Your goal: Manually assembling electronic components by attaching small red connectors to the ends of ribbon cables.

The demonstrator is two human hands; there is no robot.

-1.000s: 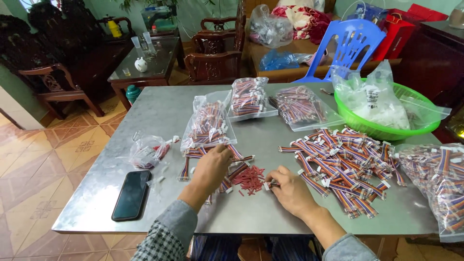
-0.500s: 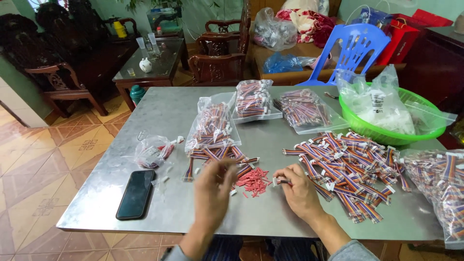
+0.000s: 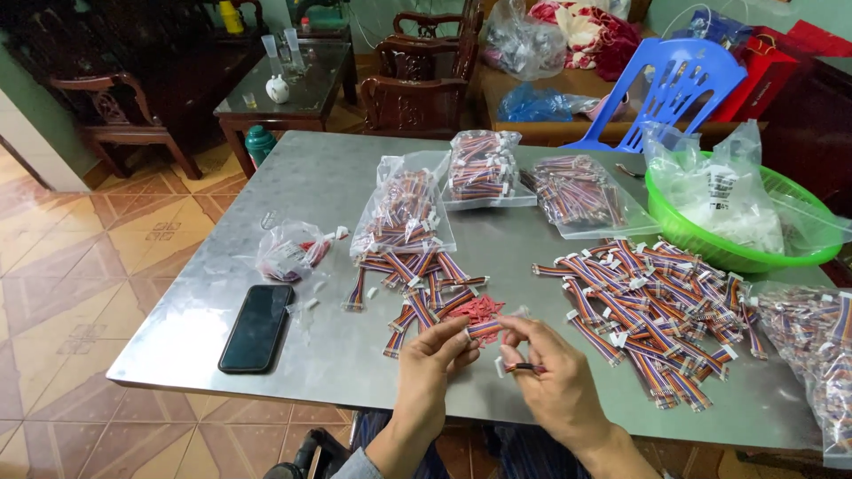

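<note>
So, right hand [image 3: 555, 377] pinched a short multicolour wire lead [image 3: 524, 366], long axis roughly left-right, tip toward left hand [image 3: 437, 350]. Left fingers curled, prob. pinching a small red piece, hard to tell. Red pieces pile [image 3: 477, 309] lay just beyond both hands. 3 clear bags [image 3: 404, 208] held leads; green basket [image 3: 710, 248] held a white-filled bag.
</note>
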